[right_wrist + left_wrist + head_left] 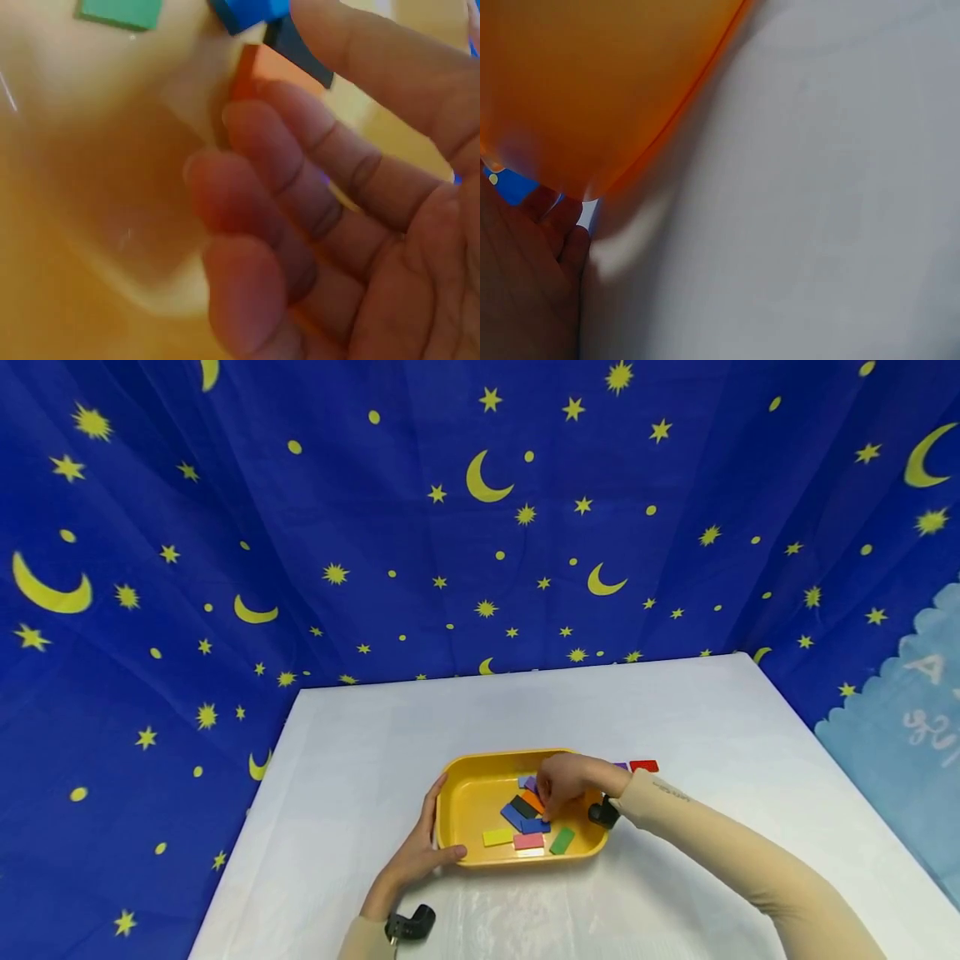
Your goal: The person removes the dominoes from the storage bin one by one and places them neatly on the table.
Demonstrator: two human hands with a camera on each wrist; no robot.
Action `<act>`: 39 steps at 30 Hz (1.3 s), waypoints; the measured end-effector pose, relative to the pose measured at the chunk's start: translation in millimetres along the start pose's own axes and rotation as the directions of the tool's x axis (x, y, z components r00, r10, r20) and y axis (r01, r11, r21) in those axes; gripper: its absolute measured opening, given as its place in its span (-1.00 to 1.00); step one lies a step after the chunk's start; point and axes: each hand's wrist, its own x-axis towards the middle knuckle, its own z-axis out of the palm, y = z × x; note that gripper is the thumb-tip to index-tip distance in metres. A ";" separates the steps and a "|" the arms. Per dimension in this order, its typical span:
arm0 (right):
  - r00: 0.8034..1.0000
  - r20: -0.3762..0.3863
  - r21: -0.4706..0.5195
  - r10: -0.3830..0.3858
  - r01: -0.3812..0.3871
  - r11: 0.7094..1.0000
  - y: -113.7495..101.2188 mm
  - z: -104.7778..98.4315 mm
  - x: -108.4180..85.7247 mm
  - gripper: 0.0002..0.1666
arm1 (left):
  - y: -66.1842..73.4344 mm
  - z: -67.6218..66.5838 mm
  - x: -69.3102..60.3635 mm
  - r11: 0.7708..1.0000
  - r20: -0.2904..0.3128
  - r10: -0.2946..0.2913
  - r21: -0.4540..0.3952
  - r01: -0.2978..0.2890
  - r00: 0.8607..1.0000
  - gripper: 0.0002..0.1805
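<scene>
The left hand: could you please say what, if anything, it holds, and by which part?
The left hand holds the yellow tray by its left end, thumb at the near corner.

The tray looks smooth glossy plastic, the blocks matt, the backdrop creased cloth.

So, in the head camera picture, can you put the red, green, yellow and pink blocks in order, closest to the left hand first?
From the left hand:
1. Yellow block: leftmost of the four, inside the yellow tray.
2. Pink block: just right of yellow.
3. Green block: right of pink, tilted.
4. Red block: outside the tray, far right.
</scene>
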 end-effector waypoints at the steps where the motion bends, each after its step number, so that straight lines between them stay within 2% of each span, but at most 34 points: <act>1: 1.000 -0.008 -0.006 0.014 -0.014 1.000 -0.5 1.8 0.7 -0.70 | -0.4 0.1 0.2 1.000 -0.001 0.001 0.000 -0.001 1.000 0.19; 7: 0.995 -0.028 -0.022 0.097 -0.098 0.995 -4.2 9.4 4.4 -0.60 | 0.3 0.7 -0.1 1.000 -0.005 -0.007 -0.014 0.007 1.000 0.19; 10: 0.993 -0.037 -0.034 0.110 -0.111 0.993 -7.1 10.6 5.6 -0.58 | 0.4 0.5 0.0 1.000 -0.009 -0.007 -0.013 0.007 1.000 0.19; 16: 0.995 -0.058 -0.066 0.080 -0.084 0.994 -9.5 11.0 6.3 -0.62 | 1.5 -0.3 0.5 1.000 -0.011 -0.012 -0.016 0.012 1.000 0.18; 24: 0.997 -0.036 -0.039 0.063 -0.065 0.997 -5.0 13.8 7.4 -0.66 | 1.6 0.1 -1.1 1.000 -0.006 -0.008 -0.004 0.008 1.000 0.19; 32: 0.997 -0.061 -0.037 0.051 -0.054 0.998 -5.8 17.9 10.0 -0.65 | 0.0 0.0 -0.5 1.000 0.000 0.012 -0.008 -0.012 1.000 0.19; 39: 0.995 -0.094 -0.138 0.036 -0.049 0.989 -8.3 19.9 14.6 -0.63 | 0.6 0.1 -0.1 1.000 -0.008 0.010 -0.008 -0.011 1.000 0.19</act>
